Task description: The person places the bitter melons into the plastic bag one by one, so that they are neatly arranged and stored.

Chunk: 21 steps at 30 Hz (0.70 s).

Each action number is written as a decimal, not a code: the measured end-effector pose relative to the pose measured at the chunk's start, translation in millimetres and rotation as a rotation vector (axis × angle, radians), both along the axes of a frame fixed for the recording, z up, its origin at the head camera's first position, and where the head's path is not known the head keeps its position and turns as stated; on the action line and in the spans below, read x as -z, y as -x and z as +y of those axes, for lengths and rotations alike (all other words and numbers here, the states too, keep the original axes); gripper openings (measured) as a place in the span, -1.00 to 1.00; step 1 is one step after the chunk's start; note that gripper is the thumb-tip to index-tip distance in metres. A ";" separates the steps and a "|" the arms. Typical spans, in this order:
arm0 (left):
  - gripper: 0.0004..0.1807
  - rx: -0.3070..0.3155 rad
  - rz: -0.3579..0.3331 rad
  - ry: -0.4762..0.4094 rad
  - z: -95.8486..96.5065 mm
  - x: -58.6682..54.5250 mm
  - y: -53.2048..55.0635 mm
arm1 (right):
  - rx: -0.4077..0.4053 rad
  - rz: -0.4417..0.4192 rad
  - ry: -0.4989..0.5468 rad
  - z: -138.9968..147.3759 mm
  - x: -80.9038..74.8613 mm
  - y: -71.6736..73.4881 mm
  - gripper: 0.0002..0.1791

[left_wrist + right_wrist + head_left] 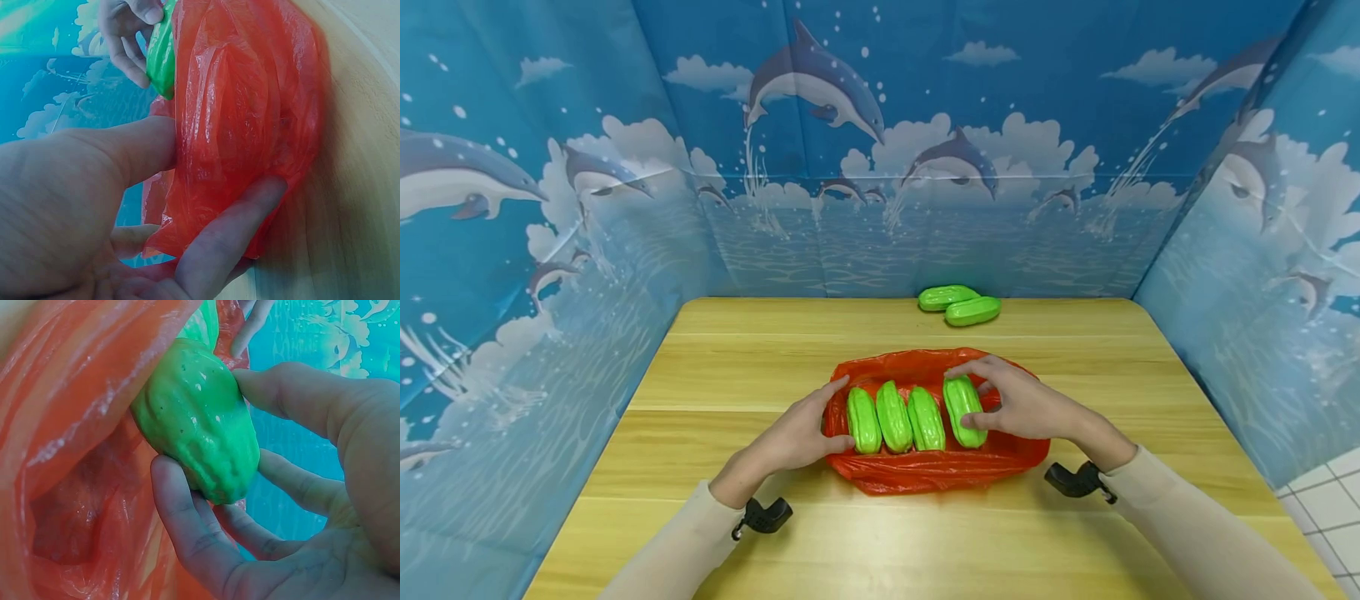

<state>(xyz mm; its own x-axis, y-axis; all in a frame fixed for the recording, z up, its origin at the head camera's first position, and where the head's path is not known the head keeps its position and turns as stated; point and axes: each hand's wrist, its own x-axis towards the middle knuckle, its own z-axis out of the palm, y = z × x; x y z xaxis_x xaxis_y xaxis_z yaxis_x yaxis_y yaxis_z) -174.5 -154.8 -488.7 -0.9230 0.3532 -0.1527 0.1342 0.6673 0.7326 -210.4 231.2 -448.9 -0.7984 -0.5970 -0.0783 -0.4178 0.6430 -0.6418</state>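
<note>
Right hand (1026, 402) grips a ridged green gourd (964, 408) between thumb and fingertips, at the right part of the mouth of a red plastic bag (917, 477); whether its underside touches the bag floor, cannot tell. Left hand (797, 429) holds the bag's left end, thumb and fingers on the film. Best handling, I judge: keep the rim spread, the gourd clear of loose folds and its neighbours, fingers firm on slick skin. Three gourds (894, 417) lie in a row inside; two more gourds (972, 312) close together at the tabletop's (715, 350) far edge. Skins glossy, lumpy, blunt-ended; bag thin, creased, translucent; tabletop wood-grained.
</note>
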 end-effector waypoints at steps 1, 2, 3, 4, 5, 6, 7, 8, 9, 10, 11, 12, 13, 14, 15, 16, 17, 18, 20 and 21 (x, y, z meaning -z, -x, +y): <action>0.11 -0.001 -0.001 0.001 0.0 0.0 -0.1 | 0.000 0.002 -0.003 0.0 0.5 0.3 -0.28; 0.11 -0.001 -0.001 0.001 0.1 -0.1 -0.1 | 0.001 0.002 -0.004 0.1 1.0 0.5 -0.28; 0.11 -0.002 0.000 0.003 0.2 0.0 -0.1 | 0.002 0.003 -0.007 0.2 1.3 0.6 -0.27; 0.10 -0.002 0.000 0.003 0.1 0.0 -0.1 | 0.003 0.003 -0.007 0.3 1.7 0.8 -0.27; 0.10 -0.003 0.000 0.003 0.1 0.1 -0.1 | 0.003 0.003 -0.008 0.3 2.0 0.9 -0.27; 0.11 -0.003 0.001 0.004 0.1 0.0 -0.2 | 0.003 0.003 -0.007 0.2 2.3 0.9 -0.26; 0.11 -0.002 0.001 0.004 0.1 -0.2 -0.2 | 0.004 0.000 -0.006 0.3 2.4 0.9 -0.26; 0.10 -0.002 0.002 0.005 0.1 -0.3 -0.3 | 0.005 -0.002 -0.002 0.1 2.2 0.6 -0.25; 0.11 -0.002 0.004 0.006 0.1 -0.5 -0.5 | 0.005 -0.005 0.004 0.0 2.2 0.5 -0.25; 0.11 -0.001 0.003 0.006 0.1 -0.7 -0.6 | 0.005 -0.008 0.007 0.0 2.5 0.5 -0.25; 0.11 -0.001 0.002 0.005 0.1 -0.8 -0.8 | 0.000 -0.008 0.011 -0.1 2.6 0.4 -0.25; 0.11 -0.001 0.002 0.006 0.1 -0.9 -1.0 | 0.000 -0.013 0.015 -0.1 2.8 0.3 -0.24; 0.10 -0.001 0.001 0.006 0.1 -0.7 -1.0 | -0.001 -0.016 0.017 -0.1 3.1 0.1 -0.24; 0.10 -0.001 0.000 0.005 0.1 -0.8 -1.2 | -0.001 -0.020 0.020 -0.1 3.1 -0.3 -0.25; 0.11 -0.001 0.001 0.005 0.1 -1.1 -1.4 | -0.002 -0.022 0.021 0.0 3.3 -0.5 -0.25; 0.11 -0.001 0.001 0.005 0.1 -1.1 -1.5 | -0.004 -0.023 0.022 0.0 3.3 -0.8 -0.25; 0.11 -0.001 0.003 0.004 0.1 -1.3 -1.7 | -0.006 -0.025 0.023 -0.1 3.2 -1.2 -0.25; 0.11 -0.002 0.003 0.004 0.1 -1.2 -1.7 | -0.002 -0.030 0.024 -0.1 3.2 -1.5 -0.25; 0.11 -0.002 0.005 0.003 0.2 -1.4 -1.8 | -0.002 -0.030 0.025 0.1 3.4 -1.7 -0.25; 0.11 -0.002 0.006 0.003 0.2 -1.3 -1.7 | -0.005 -0.028 0.026 0.2 3.3 -1.8 -0.25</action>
